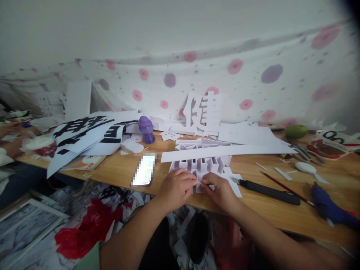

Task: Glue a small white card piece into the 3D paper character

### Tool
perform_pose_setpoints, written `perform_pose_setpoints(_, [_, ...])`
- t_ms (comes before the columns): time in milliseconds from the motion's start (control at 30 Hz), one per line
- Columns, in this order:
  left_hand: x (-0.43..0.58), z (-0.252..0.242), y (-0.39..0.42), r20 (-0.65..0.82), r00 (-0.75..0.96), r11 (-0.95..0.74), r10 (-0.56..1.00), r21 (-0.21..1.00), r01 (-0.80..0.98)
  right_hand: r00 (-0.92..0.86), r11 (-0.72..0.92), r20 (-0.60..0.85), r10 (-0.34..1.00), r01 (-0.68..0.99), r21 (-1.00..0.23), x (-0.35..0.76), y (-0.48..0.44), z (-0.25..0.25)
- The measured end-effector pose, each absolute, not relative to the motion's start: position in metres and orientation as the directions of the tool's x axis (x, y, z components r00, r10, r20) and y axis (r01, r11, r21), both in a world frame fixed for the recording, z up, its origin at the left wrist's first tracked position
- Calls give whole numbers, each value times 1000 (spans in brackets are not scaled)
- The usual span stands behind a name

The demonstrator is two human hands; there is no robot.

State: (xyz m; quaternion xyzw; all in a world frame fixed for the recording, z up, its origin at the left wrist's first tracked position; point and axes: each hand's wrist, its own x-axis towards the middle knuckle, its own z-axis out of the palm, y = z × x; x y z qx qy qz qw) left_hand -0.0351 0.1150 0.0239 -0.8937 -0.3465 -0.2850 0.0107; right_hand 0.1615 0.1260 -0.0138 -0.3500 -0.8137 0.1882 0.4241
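A white board structure [206, 165] with several upright strips lies near the table's front edge. My left hand [177, 189] is closed at its near left side, fingertips on the white board. Facing it, my right hand [219, 189] pinches a small upright part of the same structure. What exactly sits between the fingertips is partly hidden by them. Across the structure's far part rests a long white strip [227, 151]. A black-handled tool [270, 191] lies right of my right hand, its tip near a white sheet.
A phone [144, 170] and a purple bottle [146, 129] are on the left, beside printed sheets [87, 131]. At the back stands a white cut-out character [211, 112]. Rightward lie a thin brush [287, 188], white spoon [306, 167], scissors [306, 154] and blue glue gun [329, 204]. Another person's hand [18, 137] shows far left.
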Motion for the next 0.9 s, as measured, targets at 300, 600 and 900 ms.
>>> perform_pose_setpoints(300, [-35,26,116,523,599,-763,607,172,623,-377,688,576,725,397,-607,160,124,-11])
perform_pose_setpoints(600, [-36,25,119,523,609,-775,596,178,606,-368,692,586,722,396,-604,160,124,-11])
perform_pose_setpoints(900, [-37,22,121,511,620,-783,595,195,591,-368,708,604,707,373,-600,161,127,-15])
